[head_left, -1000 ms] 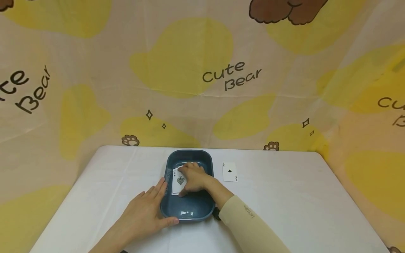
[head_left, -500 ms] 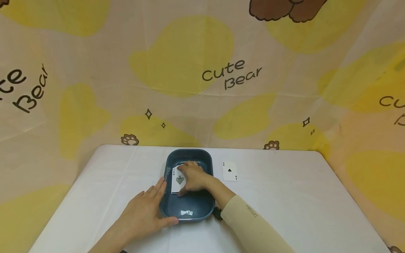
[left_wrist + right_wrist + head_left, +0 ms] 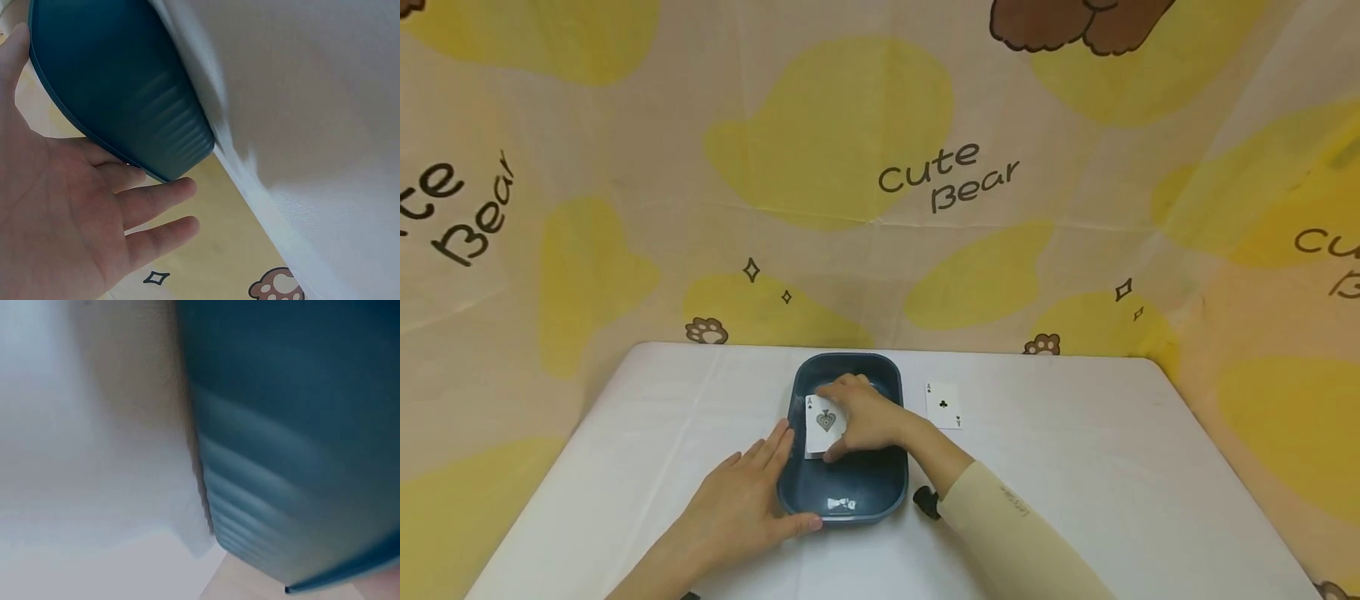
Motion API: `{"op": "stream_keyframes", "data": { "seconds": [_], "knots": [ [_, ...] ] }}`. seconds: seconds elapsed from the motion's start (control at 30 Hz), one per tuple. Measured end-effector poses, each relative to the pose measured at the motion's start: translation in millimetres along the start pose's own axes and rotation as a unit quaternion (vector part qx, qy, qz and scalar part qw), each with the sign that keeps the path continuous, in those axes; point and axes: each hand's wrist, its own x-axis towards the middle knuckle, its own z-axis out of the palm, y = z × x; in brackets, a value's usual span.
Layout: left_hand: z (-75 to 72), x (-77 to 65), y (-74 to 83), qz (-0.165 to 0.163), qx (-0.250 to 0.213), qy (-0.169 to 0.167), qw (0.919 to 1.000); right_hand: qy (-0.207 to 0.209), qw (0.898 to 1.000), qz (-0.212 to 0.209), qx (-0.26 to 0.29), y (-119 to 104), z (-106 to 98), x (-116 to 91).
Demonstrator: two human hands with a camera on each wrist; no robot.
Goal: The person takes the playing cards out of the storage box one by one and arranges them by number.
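Note:
A dark blue plastic tray (image 3: 846, 493) stands on the table, with a small stack of playing cards (image 3: 822, 429) inside, the ace of spades on top. My right hand (image 3: 868, 417) reaches in over the right rim and grips the stack, thumb at its near edge and fingers at its far edge. The hand covers the right part of the stack. My left hand (image 3: 737, 508) rests with straight fingers against the tray's left side, its thumb along the near rim. In the left wrist view, the fingers touch the tray's (image 3: 125, 81) rim. In the right wrist view, the tray's ribbed wall (image 3: 269, 450) hides most of the hand.
An ace of clubs (image 3: 943, 406) lies face up on the white-covered table (image 3: 1097, 467), right of the tray. A black wrist-worn piece (image 3: 927, 502) shows beneath the right sleeve. A patterned cloth backdrop (image 3: 820, 142) hangs behind the table's far edge.
My right wrist and sleeve have shifted slightly right. More of the ace of spades shows, and the top of the stack sits a little off the cards beneath. The left hand holds its place.

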Motion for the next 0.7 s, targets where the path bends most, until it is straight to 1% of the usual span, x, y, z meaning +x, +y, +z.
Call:
{"op": "stream_keyframes", "data": {
  "seconds": [0.2, 0.33, 0.57, 0.7],
  "knots": [
    [1.2, -0.2, -0.4, -0.005, -0.006, -0.005, 1.0000, 0.021, 0.999, -0.012, 0.030, 3, -4, -7],
    [0.1, -0.2, -0.2, -0.003, -0.002, 0.001, 1.0000, 0.029, 0.999, -0.013, 0.043, 3, -9, -12],
    [0.0, 0.8, 0.4, -0.002, -0.002, 0.003, 1.0000, 0.044, 0.998, -0.010, 0.045, 8, -15, -20],
    [0.0, 1.1, 0.6, -0.004, -0.006, 0.000, 1.0000, 0.047, 0.997, -0.008, 0.061, 10, -20, -25]
  ]
}}
